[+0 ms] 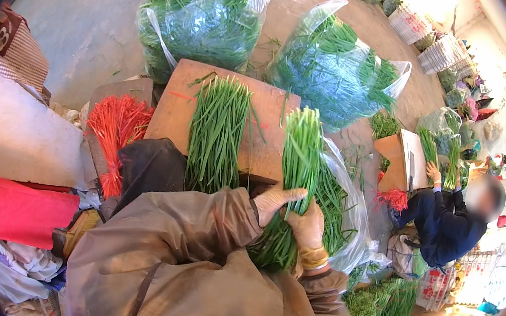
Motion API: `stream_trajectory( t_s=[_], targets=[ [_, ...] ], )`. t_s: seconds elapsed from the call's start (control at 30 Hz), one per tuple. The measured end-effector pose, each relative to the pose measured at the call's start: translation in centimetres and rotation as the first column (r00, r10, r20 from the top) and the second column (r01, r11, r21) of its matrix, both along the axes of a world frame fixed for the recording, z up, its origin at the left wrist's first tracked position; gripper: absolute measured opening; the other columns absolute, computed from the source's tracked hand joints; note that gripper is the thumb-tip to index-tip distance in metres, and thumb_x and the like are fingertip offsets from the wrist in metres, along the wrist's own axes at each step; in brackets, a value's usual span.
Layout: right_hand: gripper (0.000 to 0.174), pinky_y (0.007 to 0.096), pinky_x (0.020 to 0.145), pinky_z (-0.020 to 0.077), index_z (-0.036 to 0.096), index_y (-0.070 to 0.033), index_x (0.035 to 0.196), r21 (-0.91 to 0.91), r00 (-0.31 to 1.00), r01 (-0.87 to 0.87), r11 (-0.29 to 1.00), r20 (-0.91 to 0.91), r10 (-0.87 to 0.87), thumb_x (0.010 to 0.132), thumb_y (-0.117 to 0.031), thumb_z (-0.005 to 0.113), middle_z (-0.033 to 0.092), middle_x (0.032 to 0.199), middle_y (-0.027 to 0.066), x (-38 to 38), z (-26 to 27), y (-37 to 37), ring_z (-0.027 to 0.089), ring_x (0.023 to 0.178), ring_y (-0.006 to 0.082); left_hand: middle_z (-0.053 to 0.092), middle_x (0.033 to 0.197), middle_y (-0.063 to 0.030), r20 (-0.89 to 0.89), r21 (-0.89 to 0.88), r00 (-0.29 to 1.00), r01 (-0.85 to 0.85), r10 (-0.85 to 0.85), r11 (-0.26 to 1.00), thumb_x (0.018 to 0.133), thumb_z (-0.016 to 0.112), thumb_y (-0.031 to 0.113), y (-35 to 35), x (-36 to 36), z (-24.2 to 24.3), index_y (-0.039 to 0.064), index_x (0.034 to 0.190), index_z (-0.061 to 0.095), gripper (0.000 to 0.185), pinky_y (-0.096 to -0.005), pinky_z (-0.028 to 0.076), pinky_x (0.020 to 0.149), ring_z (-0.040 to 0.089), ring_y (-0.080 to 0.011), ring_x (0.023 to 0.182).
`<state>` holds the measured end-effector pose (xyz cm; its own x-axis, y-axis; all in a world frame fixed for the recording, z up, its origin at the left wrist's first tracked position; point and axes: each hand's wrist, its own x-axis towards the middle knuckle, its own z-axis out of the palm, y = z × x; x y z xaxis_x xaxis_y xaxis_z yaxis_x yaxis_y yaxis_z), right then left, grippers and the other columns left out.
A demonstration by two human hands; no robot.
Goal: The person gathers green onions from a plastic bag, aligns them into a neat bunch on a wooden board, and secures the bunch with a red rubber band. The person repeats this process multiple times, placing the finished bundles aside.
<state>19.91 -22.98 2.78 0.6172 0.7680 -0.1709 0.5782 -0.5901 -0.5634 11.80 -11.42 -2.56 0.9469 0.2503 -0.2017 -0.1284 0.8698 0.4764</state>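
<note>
A bunch of green garlic chives [301, 149] stands nearly upright in my grip, pale cut ends up and leaves trailing toward my lap. My left hand [276, 203] wraps it from the left, thumb laid across the stems. From the right, my right hand [308, 225] closes around the same bunch, slightly lower. Both hands wear thin, pale gloves. Left of them, a second pile of chives [218, 130] lies on a wooden board [173, 116], its leaves hanging over the near edge. More loose chives [333, 209] rest in an opened plastic bag beside my right hand.
Red plastic ties [118, 128] lie bundled left of the board. Two clear bags of chives [202, 26], [333, 69] stand beyond it. At right, a seated co-worker [442, 221] handles chives at another wooden stand [393, 160]. Tied chive bunches [380, 313] lie on the floor at lower right.
</note>
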Motion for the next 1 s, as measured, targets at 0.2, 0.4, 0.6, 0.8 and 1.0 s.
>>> stream_trajectory(
  t_s=[0.2, 0.4, 0.6, 0.8, 1.0],
  targets=[
    [0.072, 0.0337, 0.088, 0.0507, 0.044, 0.002, 0.137, -0.193, 0.887, -0.189, 0.963, -0.454, 0.083, 0.083, -0.030, 0.078, 0.065, 0.112, 0.0135, 6.7, 7.8, 4.9, 0.061, 0.102, 0.0199, 0.062, 0.122, -0.0099, 0.116, -0.521, 0.989, 0.136, -0.088, 0.843, 0.093, 0.067, 0.036, 0.6, 3.1, 2.9, 0.010, 0.132, 0.052, 0.049, -0.0448, 0.049, 0.099, 0.060, -0.0260, 0.111],
    [0.061, 0.0328, 0.081, 0.0535, 0.065, 0.000, 0.121, -0.672, 0.852, -0.501, 0.545, -0.492, 0.176, 0.088, -0.051, 0.070, 0.072, 0.101, 0.0116, 13.3, 10.2, 17.2, 0.067, 0.089, 0.0173, 0.052, 0.141, -0.0156, 0.275, -0.601, 0.953, 0.063, 0.131, 0.797, 0.094, 0.052, 0.060, 2.4, 6.4, 1.3, 0.006, 0.144, 0.041, 0.074, -0.0479, 0.046, 0.106, 0.053, -0.0295, 0.128],
    [0.048, 0.0317, 0.078, 0.0526, 0.068, -0.007, 0.121, -0.725, 0.866, -0.430, 0.538, -0.499, 0.020, 0.090, -0.044, 0.069, 0.074, 0.097, 0.0072, 13.3, 9.9, 21.5, 0.067, 0.086, 0.0170, 0.055, 0.138, -0.0141, 0.190, -0.607, 0.978, 0.046, 0.088, 0.793, 0.093, 0.042, 0.069, 4.5, 6.3, 0.3, 0.007, 0.144, 0.040, 0.080, -0.0463, 0.048, 0.104, 0.055, -0.0307, 0.125],
    [0.059, 0.0472, 0.080, 0.0542, 0.061, 0.001, 0.115, -0.674, 0.829, -0.441, 0.592, -0.053, 0.557, 0.090, -0.052, 0.060, 0.068, 0.099, 0.0255, 6.0, 7.4, 12.0, 0.068, 0.091, 0.0393, 0.063, 0.124, -0.0105, 0.126, -0.577, 0.992, 0.070, 0.005, 0.814, 0.096, 0.057, 0.049, 2.9, 2.4, -0.7, 0.007, 0.129, 0.055, 0.053, -0.0455, 0.046, 0.105, 0.060, -0.0269, 0.116],
    [0.053, 0.0378, 0.076, 0.0536, 0.056, 0.004, 0.125, 0.048, 0.733, -0.570, 0.820, 0.481, 0.481, 0.085, -0.027, 0.072, 0.068, 0.097, 0.0142, -0.9, 5.7, 1.9, 0.066, 0.081, 0.0282, 0.067, 0.103, -0.0080, -0.032, -0.225, 0.995, 0.082, -0.092, 0.971, 0.088, 0.067, 0.009, 2.9, -2.3, 0.3, 0.003, 0.116, 0.060, 0.029, -0.0357, 0.055, 0.086, 0.066, -0.0192, 0.090]
  ],
)
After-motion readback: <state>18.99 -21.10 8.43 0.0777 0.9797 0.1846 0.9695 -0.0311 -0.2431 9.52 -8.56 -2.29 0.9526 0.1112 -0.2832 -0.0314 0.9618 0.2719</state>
